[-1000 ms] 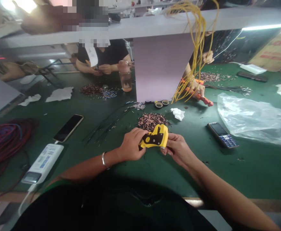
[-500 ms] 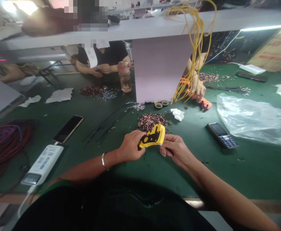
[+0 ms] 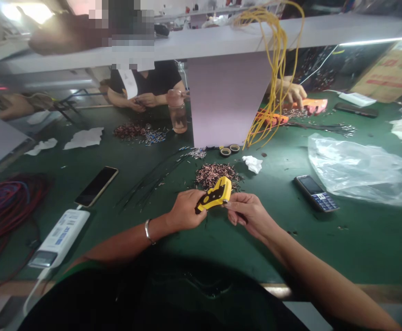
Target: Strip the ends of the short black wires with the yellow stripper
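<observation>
My left hand [image 3: 189, 209] is wrapped round the black grips of yellow-and-black crimping pliers [image 3: 217, 194], whose head points up and to the right. Close against the lower right side of that head, my right hand [image 3: 245, 209] is closed in a pinch. A tiny metallic tip shows between its fingertips and the tool; the rest of what it pinches is hidden. Just behind the pliers lies a heap of short copper-and-black pieces [image 3: 214, 174]. Thin black wires [image 3: 149, 177] stretch over the table to the left of the heap.
A phone [image 3: 96, 186] joins a white power bank [image 3: 61, 239] at left, beside red cable coils [image 3: 8, 211]. To the right are a keypad phone [image 3: 316, 193] and a plastic bag [image 3: 359, 170]. Yellow wires [image 3: 280, 59] hang from the shelf. Two co-workers sit opposite.
Both my hands and the pliers have shifted slightly left, with a small metal tip now showing at the head. The co-worker's hand at right has moved away with an orange tool.
</observation>
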The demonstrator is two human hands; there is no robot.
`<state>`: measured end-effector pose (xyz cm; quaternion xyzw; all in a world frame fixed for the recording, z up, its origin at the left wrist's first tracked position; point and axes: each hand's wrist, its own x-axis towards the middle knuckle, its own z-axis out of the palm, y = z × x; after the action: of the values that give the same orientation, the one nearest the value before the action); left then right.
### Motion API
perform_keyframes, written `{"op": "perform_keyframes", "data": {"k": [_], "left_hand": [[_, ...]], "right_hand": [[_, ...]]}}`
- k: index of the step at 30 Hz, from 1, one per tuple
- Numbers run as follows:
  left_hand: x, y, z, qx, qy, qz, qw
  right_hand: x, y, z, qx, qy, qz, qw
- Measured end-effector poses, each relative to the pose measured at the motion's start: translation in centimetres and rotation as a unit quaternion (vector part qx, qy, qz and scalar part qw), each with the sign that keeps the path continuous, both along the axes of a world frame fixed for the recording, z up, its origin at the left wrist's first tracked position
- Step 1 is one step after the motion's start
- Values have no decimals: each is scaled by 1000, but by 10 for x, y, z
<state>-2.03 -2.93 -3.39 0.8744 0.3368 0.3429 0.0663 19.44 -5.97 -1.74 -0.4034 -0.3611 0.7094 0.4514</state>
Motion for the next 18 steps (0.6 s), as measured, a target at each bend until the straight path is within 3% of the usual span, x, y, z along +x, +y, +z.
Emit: {"op": "perform_keyframes", "data": {"k": [7,11,15,18], "left_hand": [[1,0,-1,-36,7,-22,999],[2,-1,-2,-57,-3,-4,998],[3,1,4,-170,-18,26,985],[4,4,10,-318,-86,18,944]], "right_hand": [[0,1,2,4,-4,-1,1000],[-1,1,1,-3,-12,4,1000],[-1,2,-1,-4,-24,2,1000],[0,4,0,2,-30,-10,1000]]}}
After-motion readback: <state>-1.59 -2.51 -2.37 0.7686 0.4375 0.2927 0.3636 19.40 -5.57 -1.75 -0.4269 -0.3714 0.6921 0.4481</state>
